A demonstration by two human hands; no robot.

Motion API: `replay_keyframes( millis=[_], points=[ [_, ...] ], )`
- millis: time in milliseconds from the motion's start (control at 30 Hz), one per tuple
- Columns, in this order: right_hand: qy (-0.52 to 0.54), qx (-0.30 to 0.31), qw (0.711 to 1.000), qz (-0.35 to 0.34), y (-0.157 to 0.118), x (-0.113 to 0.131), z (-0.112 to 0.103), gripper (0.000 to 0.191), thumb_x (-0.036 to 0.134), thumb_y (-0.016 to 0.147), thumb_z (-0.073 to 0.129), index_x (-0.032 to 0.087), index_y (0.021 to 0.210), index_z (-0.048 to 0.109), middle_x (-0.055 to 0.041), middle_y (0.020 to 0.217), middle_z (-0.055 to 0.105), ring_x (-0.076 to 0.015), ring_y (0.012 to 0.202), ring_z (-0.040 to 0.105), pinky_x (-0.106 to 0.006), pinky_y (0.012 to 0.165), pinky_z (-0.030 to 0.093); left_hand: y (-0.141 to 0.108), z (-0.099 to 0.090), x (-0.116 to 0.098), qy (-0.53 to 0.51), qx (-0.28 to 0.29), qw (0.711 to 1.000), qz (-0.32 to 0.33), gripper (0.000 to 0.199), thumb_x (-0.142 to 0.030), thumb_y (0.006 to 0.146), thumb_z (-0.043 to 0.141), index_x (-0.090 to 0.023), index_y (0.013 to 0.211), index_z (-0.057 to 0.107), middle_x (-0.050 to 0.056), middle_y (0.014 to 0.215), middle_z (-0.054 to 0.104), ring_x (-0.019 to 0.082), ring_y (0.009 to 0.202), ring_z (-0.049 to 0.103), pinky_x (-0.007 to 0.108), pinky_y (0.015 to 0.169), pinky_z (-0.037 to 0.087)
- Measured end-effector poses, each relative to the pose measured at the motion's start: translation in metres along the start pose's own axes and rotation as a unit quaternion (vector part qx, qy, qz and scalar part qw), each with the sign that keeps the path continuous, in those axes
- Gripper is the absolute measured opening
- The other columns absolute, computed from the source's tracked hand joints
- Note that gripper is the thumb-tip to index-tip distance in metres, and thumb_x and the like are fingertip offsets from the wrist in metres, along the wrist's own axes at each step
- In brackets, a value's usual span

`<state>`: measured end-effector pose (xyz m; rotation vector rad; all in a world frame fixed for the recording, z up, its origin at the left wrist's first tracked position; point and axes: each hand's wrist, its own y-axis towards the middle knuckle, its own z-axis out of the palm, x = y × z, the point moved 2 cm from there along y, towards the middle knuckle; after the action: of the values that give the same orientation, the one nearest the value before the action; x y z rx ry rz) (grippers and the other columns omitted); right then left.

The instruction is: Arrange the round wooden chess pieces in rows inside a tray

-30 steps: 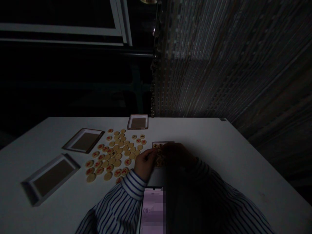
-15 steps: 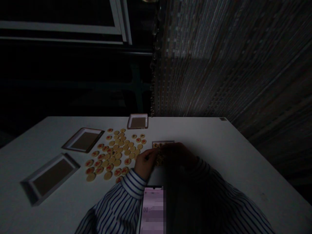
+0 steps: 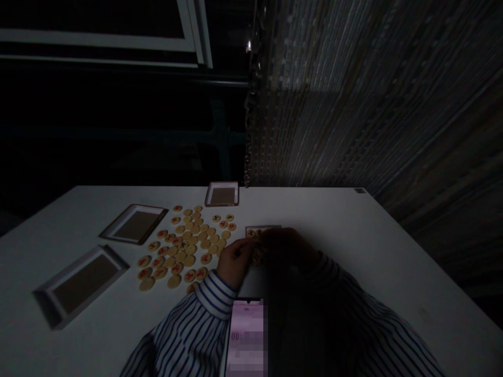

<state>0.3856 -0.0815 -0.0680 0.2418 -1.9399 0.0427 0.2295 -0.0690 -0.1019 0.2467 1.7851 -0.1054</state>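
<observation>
Both my hands meet over a small box (image 3: 247, 230) that holds round xiangqi pieces (image 3: 251, 234) with dark characters. My left hand (image 3: 234, 262) is at the box's left side, its fingers curled together near the pieces; whatever is between them is hidden. My right hand (image 3: 291, 248) covers the box's right part in deep shadow, so its fingers are hard to make out. Left of my hands, many loose xiangqi pieces (image 3: 190, 249) are spread on the white table (image 3: 338, 214), some plain side up, others showing red or black characters.
Three shallow box parts with brown bottoms stand around the loose pieces: one at the back (image 3: 222, 195), one at the left (image 3: 135, 225), one at the front left (image 3: 84, 283). A lit phone (image 3: 245, 335) lies between my forearms. A string curtain (image 3: 314, 104) hangs behind the table.
The camera view has shifted very slightly. Both hands stay over the small box with barely visible finger movement; the loose pieces lie as before.
</observation>
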Motion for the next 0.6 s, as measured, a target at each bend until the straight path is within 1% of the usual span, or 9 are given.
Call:
replay_keyframes(
  millis=[167, 333, 467, 600],
  points=[
    [0.048, -0.005, 0.999, 0.000, 0.0001, -0.0050, -0.0011, 0.024, 0.034, 0.066, 0.058, 0.016, 0.081, 0.066, -0.0057, 0.081, 0.067, -0.0208, 0.078, 0.061, -0.034, 0.071, 0.049, 0.0004, -0.0005, 0.0027, -0.011, -0.010, 1.000, -0.002, 0.029, -0.038, 0.072, 0.052, -0.014, 0.084, 0.065, 0.005, 0.080, 0.067, 0.017, 0.076, 0.061, 0.027, 0.070, 0.048],
    [0.019, -0.026, 0.999, 0.002, 0.0008, -0.0085, -0.0019, 0.023, 0.029, 0.065, 0.060, 0.015, 0.082, 0.065, -0.0066, 0.082, 0.067, -0.0200, 0.078, 0.061, -0.034, 0.073, 0.047, 0.0001, -0.0019, -0.0001, -0.011, -0.031, 0.999, -0.006, 0.029, -0.037, 0.070, 0.053, -0.013, 0.082, 0.064, 0.005, 0.078, 0.067, 0.017, 0.075, 0.060, 0.027, 0.070, 0.047],
    [0.031, -0.026, 0.999, 0.021, 0.0002, -0.0069, -0.0007, 0.022, 0.029, 0.066, 0.058, 0.015, 0.081, 0.065, -0.0059, 0.079, 0.067, -0.0190, 0.075, 0.061, -0.031, 0.069, 0.049, -0.0004, -0.0025, -0.0023, -0.020, -0.044, 0.999, -0.017, 0.028, -0.037, 0.069, 0.054, -0.014, 0.081, 0.065, 0.004, 0.075, 0.067, 0.017, 0.074, 0.060, 0.026, 0.068, 0.048],
    [0.021, -0.023, 0.999, 0.006, -0.0003, -0.0027, -0.0004, 0.019, 0.029, 0.067, 0.057, 0.016, 0.078, 0.065, -0.0054, 0.078, 0.066, -0.0190, 0.075, 0.061, -0.031, 0.068, 0.049, -0.0005, -0.0023, -0.0018, -0.034, -0.048, 0.998, -0.017, 0.027, -0.036, 0.068, 0.055, -0.014, 0.080, 0.064, 0.004, 0.074, 0.067, 0.017, 0.073, 0.060, 0.025, 0.067, 0.048]
  ],
)
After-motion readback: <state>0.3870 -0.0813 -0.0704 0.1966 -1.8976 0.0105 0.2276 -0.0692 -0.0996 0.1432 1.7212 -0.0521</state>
